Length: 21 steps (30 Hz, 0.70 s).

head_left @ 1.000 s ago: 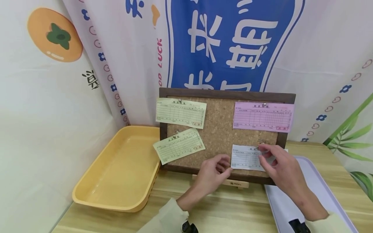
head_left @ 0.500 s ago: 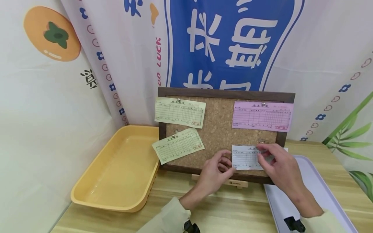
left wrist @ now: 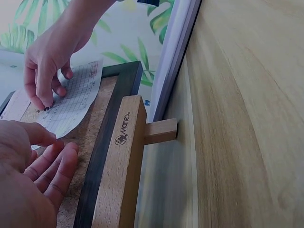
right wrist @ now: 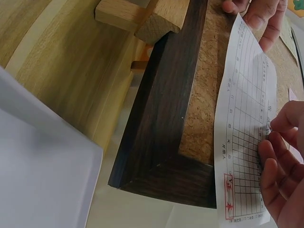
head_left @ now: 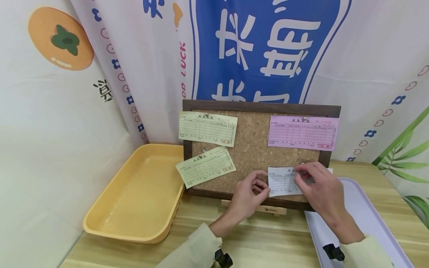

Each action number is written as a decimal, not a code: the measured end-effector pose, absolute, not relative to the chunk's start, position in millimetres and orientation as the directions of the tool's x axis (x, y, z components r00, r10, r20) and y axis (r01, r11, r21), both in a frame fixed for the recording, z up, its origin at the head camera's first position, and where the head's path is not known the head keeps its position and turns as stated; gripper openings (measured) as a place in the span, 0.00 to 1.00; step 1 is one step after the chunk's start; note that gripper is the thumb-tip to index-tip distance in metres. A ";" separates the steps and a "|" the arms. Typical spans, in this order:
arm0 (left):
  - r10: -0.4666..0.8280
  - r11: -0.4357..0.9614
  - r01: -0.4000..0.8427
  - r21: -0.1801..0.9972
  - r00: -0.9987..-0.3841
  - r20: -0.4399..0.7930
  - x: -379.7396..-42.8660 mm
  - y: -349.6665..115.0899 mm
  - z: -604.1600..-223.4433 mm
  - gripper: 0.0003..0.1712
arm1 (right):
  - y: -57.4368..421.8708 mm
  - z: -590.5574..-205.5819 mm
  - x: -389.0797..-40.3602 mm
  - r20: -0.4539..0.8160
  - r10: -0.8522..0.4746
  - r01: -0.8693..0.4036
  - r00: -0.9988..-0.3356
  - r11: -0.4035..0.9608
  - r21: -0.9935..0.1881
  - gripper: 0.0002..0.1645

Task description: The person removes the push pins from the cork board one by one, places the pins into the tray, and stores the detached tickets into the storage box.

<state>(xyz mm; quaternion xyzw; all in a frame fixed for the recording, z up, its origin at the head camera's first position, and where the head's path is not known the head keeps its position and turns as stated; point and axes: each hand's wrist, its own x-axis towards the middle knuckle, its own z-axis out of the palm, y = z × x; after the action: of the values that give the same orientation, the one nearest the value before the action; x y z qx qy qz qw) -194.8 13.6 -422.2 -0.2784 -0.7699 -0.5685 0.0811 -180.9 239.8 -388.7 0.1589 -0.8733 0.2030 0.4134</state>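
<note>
A white printed receipt slip hangs at the lower right of the framed cork board. My right hand is at its top edge, thumb and index finger pinching a small metal clip that is mostly hidden by the fingertips. At the slip's lower left corner, my left hand holds the paper lightly between thumb and bent fingers. From the right wrist view, the slip's right end, with a red stamp, reaches past the wooden frame.
Two green slips hang on the board's left side and a pink slip at its upper right, held by metal clips. A wooden stand supports the board. A yellow tray lies left, a pale lilac tray right.
The white slip's left end has shifted slightly right and down. My left thumb has moved slightly right onto its corner. The right hand stays at the slip's top edge.
</note>
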 end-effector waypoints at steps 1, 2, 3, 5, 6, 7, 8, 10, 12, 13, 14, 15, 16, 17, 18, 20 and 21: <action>0.333 0.194 0.519 0.832 -0.833 0.442 -195.2 14.1 -422.2 0.22 | 239.7 -388.7 -181.1 0.787 -0.109 -0.446 -0.607 0.866 -0.224 0.10; 0.329 0.188 0.518 0.834 -0.834 0.443 -195.5 14.6 -422.3 0.21 | 239.6 -388.6 -181.3 0.788 -0.108 -0.447 -0.606 0.866 -0.224 0.11; 0.324 0.182 0.517 0.836 -0.834 0.446 -195.8 15.3 -422.5 0.21 | 239.5 -388.6 -181.4 0.788 -0.108 -0.446 -0.606 0.866 -0.224 0.11; 0.316 0.171 0.520 0.837 -0.833 0.454 -196.6 17.2 -422.8 0.21 | 239.2 -388.4 -181.7 0.788 -0.106 -0.442 -0.606 0.869 -0.223 0.11; 0.314 0.166 0.518 0.839 -0.834 0.453 -197.0 18.1 -422.8 0.21 | 239.1 -388.2 -182.0 0.789 -0.107 -0.440 -0.606 0.871 -0.220 0.10; 0.311 0.162 0.516 0.841 -0.836 0.453 -197.3 19.0 -423.0 0.20 | 239.1 -388.1 -182.2 0.789 -0.107 -0.438 -0.605 0.872 -0.217 0.10; 0.309 0.156 0.513 0.844 -0.837 0.452 -197.6 19.6 -423.1 0.20 | 239.1 -387.9 -182.5 0.790 -0.108 -0.436 -0.604 0.875 -0.213 0.10; 0.304 0.149 0.507 0.849 -0.840 0.449 -198.4 20.5 -423.0 0.20 | 239.0 -387.6 -183.2 0.792 -0.112 -0.433 -0.600 0.878 -0.204 0.10; 0.302 0.141 0.499 0.855 -0.844 0.443 -198.6 20.5 -422.5 0.20 | 238.9 -387.4 -183.9 0.795 -0.115 -0.431 -0.596 0.881 -0.195 0.10; 0.301 0.137 0.497 0.857 -0.845 0.442 -198.8 20.4 -422.3 0.20 | 238.7 -387.4 -184.1 0.796 -0.116 -0.430 -0.594 0.882 -0.192 0.10; 0.301 0.133 0.495 0.859 -0.846 0.440 -198.8 20.2 -422.0 0.20 | 238.3 -387.4 -184.4 0.797 -0.117 -0.427 -0.593 0.884 -0.188 0.10; 0.302 0.130 0.493 0.860 -0.846 0.439 -198.9 20.2 -421.7 0.20 | 238.0 -387.6 -184.6 0.798 -0.117 -0.425 -0.591 0.886 -0.184 0.09; 0.303 0.127 0.491 0.862 -0.846 0.438 -199.0 20.0 -421.4 0.20 | 237.6 -387.7 -184.7 0.799 -0.116 -0.421 -0.590 0.888 -0.182 0.09; 0.304 0.122 0.488 0.864 -0.847 0.436 -198.9 19.8 -421.0 0.20 | 237.1 -387.8 -184.9 0.800 -0.116 -0.419 -0.589 0.890 -0.179 0.09; 0.303 0.120 0.485 0.866 -0.849 0.433 -198.9 19.5 -420.8 0.19 | 236.6 -388.0 -185.1 0.800 -0.118 -0.417 -0.588 0.892 -0.175 0.09; 0.300 0.116 0.478 0.871 -0.853 0.427 -198.6 18.8 -420.1 0.19 | 235.6 -388.3 -185.6 0.802 -0.123 -0.414 -0.584 0.896 -0.164 0.09; 0.299 0.113 0.474 0.873 -0.854 0.425 -198.5 18.4 -419.7 0.18 | 235.3 -388.4 -186.0 0.804 -0.127 -0.412 -0.581 0.898 -0.157 0.09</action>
<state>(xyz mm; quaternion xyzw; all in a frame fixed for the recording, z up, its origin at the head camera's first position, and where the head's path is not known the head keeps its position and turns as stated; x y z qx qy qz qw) -198.5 18.4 -419.7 -0.2602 -0.7426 -0.6130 0.0714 -186.0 235.3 -388.4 0.1542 -0.8736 0.1657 0.4308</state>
